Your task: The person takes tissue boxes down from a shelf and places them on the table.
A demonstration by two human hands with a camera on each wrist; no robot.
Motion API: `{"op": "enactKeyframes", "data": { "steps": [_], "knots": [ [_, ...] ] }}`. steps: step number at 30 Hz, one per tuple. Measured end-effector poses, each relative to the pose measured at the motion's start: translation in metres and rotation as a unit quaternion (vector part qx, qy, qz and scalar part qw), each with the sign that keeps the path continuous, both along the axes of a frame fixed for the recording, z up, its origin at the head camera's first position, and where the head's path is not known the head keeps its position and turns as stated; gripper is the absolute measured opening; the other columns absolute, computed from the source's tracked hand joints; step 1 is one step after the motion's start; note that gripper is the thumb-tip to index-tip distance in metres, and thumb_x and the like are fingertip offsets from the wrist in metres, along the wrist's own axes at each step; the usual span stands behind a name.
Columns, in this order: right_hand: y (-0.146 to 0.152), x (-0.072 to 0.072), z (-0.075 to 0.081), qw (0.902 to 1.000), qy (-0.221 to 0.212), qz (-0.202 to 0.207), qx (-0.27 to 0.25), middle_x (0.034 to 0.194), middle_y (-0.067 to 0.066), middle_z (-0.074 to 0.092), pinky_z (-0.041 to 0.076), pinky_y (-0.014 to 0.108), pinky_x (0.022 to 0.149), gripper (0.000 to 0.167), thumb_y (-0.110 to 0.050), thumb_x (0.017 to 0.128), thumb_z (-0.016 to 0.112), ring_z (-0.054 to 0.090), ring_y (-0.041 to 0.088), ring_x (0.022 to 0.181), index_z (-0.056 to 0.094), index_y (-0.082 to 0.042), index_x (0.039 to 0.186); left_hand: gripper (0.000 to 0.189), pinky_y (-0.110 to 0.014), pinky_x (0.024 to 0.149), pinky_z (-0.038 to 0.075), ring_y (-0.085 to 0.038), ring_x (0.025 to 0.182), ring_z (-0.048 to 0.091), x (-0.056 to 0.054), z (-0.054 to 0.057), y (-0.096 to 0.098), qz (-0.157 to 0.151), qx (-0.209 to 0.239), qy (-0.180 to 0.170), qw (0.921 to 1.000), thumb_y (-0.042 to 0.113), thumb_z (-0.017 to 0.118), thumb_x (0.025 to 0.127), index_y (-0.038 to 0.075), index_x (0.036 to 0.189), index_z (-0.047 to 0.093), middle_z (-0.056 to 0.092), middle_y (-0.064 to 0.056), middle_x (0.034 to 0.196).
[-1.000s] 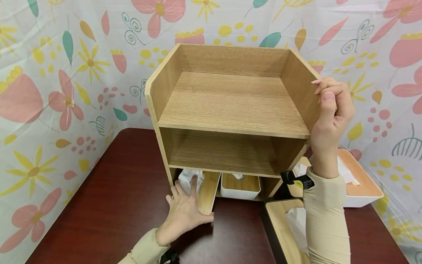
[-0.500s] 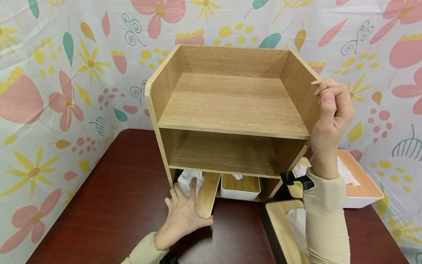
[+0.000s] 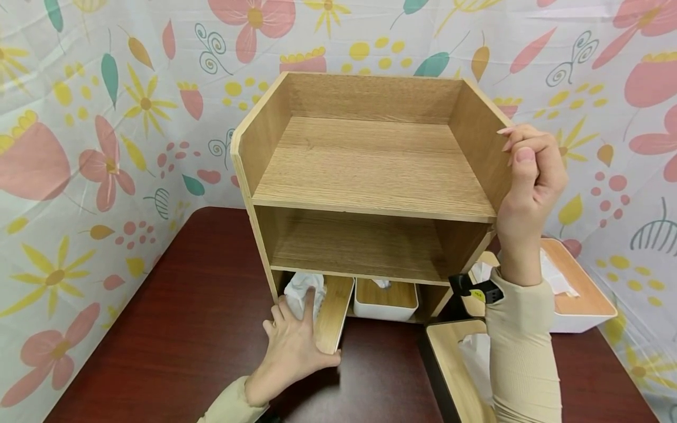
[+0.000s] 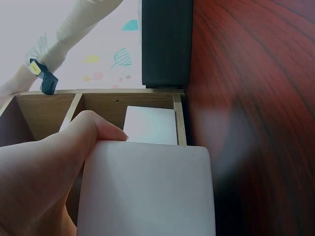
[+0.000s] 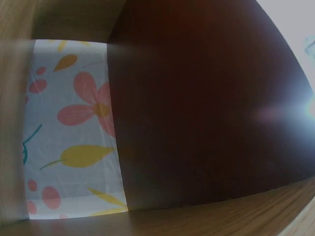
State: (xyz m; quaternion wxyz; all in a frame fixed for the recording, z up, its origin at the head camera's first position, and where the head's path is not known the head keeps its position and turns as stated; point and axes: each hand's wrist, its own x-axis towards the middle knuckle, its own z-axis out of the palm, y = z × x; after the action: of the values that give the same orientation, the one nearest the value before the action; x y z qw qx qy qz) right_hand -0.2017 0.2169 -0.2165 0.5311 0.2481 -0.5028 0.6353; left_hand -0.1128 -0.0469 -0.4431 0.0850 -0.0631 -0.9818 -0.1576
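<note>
A wooden shelf unit (image 3: 370, 161) stands on the dark red table. My left hand (image 3: 296, 341) spreads over a tissue box (image 3: 334, 317) with a wood-coloured lid and white body, thumb at its near right corner and fingers across the top. White tissue (image 3: 304, 289) sticks up by the fingertips. In the left wrist view, the thumb presses the edge of the white box (image 4: 147, 191), which juts out of the bottom compartment. My right hand (image 3: 534, 170) grips the top of the shelf unit's right side panel, its fingers curled over the edge.
A second white tissue box (image 3: 386, 311) sits in the bottom compartment, right of the held one. Right of the shelf stand a black-sided tissue box (image 3: 449, 358), a larger white one (image 3: 582, 322) and another wood-lidded one (image 3: 473, 306). A flower-print curtain (image 3: 132, 147) hangs behind.
My left hand and the tissue box have slid slightly toward me, so more of the box juts out of the bottom compartment. My right hand stays on the side panel.
</note>
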Motion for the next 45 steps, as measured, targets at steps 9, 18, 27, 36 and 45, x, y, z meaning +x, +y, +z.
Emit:
{"op": "enactKeyframes", "data": {
  "steps": [9, 18, 27, 36, 45],
  "knots": [
    [0.000, 0.000, -0.001, 1.0000, -0.005, -0.005, 0.003, 0.071, 0.002, 0.049, 0.044, 0.035, 0.092, 0.025, 0.004, 0.086, 0.039, 0.053, 0.023, 0.081, 0.045, 0.001, 0.062, 0.130, -0.045, 0.068, 0.035, -0.049, 0.114, 0.040, 0.001, -0.002, -0.002, -0.002, -0.001, 0.006, 1.0000, 0.063, 0.083, 0.038, 0.014, 0.148, 0.032, 0.037, -0.040, 0.128],
    [0.000, 0.000, 0.000, 1.0000, 0.000, -0.006, 0.001, 0.070, 0.002, 0.049, 0.045, 0.035, 0.092, 0.025, 0.004, 0.086, 0.039, 0.052, 0.021, 0.080, 0.044, 0.002, 0.062, 0.130, -0.047, 0.069, 0.035, -0.050, 0.114, 0.041, 0.004, -0.001, -0.003, -0.003, 0.000, 0.001, 1.0000, 0.062, 0.082, 0.038, 0.015, 0.148, 0.032, 0.036, -0.040, 0.129],
    [-0.001, -0.002, 0.001, 1.0000, 0.005, -0.002, 0.001, 0.070, 0.002, 0.048, 0.045, 0.035, 0.092, 0.024, 0.005, 0.086, 0.039, 0.051, 0.021, 0.078, 0.043, 0.002, 0.062, 0.131, -0.043, 0.067, 0.032, -0.046, 0.106, 0.042, 0.008, -0.001, -0.005, -0.009, 0.000, 0.009, 0.9999, 0.062, 0.082, 0.038, 0.013, 0.149, 0.032, 0.037, -0.041, 0.129],
    [-0.001, -0.002, 0.001, 1.0000, 0.004, -0.008, 0.002, 0.071, 0.002, 0.049, 0.045, 0.035, 0.092, 0.024, 0.005, 0.085, 0.038, 0.051, 0.020, 0.078, 0.044, 0.002, 0.062, 0.133, -0.042, 0.067, 0.031, -0.044, 0.103, 0.041, 0.011, 0.000, -0.006, -0.009, -0.004, 0.002, 1.0000, 0.064, 0.081, 0.037, 0.014, 0.150, 0.031, 0.038, -0.039, 0.127],
    [-0.001, -0.001, 0.001, 1.0000, 0.003, -0.005, 0.001, 0.070, 0.002, 0.048, 0.045, 0.035, 0.092, 0.024, 0.005, 0.085, 0.038, 0.051, 0.020, 0.078, 0.043, 0.001, 0.062, 0.133, -0.040, 0.065, 0.029, -0.043, 0.102, 0.041, 0.016, -0.001, -0.007, -0.013, -0.007, 0.012, 0.9998, 0.063, 0.080, 0.037, 0.012, 0.150, 0.032, 0.038, -0.040, 0.128]
  ]
}}
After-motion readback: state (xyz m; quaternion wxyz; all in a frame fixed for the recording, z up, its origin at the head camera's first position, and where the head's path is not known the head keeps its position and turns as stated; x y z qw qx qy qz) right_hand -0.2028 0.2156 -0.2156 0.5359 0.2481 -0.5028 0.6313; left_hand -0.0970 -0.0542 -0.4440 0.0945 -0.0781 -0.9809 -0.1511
